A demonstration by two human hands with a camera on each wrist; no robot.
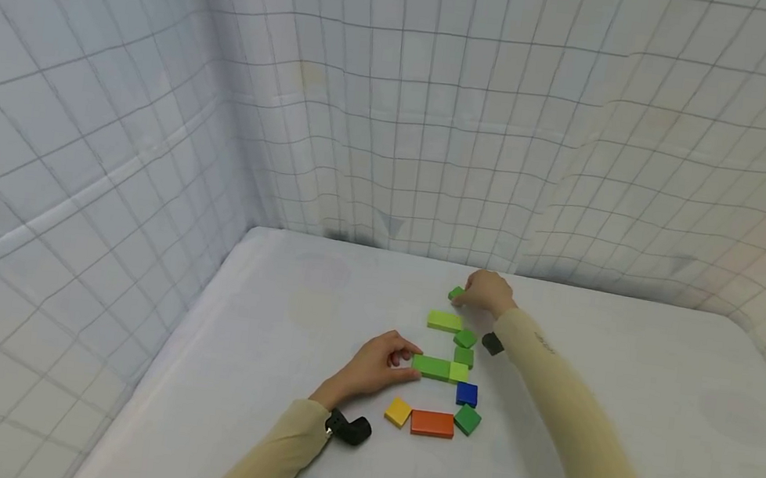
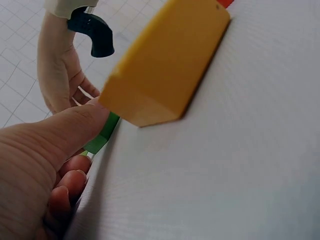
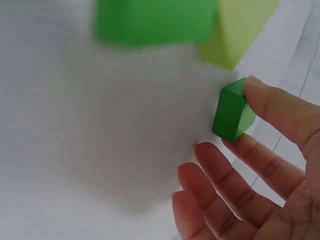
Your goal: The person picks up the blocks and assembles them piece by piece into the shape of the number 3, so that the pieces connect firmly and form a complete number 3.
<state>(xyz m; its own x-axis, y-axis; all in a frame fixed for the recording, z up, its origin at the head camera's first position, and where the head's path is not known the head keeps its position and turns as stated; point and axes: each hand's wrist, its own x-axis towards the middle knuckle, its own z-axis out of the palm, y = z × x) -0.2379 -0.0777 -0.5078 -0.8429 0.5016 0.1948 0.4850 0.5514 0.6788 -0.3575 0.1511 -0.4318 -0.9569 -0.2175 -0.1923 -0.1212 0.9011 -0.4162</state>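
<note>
My right hand (image 1: 486, 292) pinches a small green block (image 3: 231, 111) between thumb and index finger at the far end of the white table. The other fingers of that hand spread loosely. Nearer, my left hand (image 1: 376, 364) grips the left end of a long green block (image 1: 430, 367), thumb on the near side and index finger on the far side. A yellow-green block (image 1: 458, 372) adjoins its right end. In the left wrist view, a yellow block (image 2: 170, 60) looms close by the left thumb (image 2: 75, 125) and covers part of the scene.
Beyond the left hand lie a yellow-green long block (image 1: 444, 321) and two green blocks, one (image 1: 465, 338) turned askew. Toward me are a blue block (image 1: 467, 394), a green block (image 1: 467, 420), a red long block (image 1: 432, 424) and the yellow block. A gridded curtain (image 1: 435, 158) surrounds the table.
</note>
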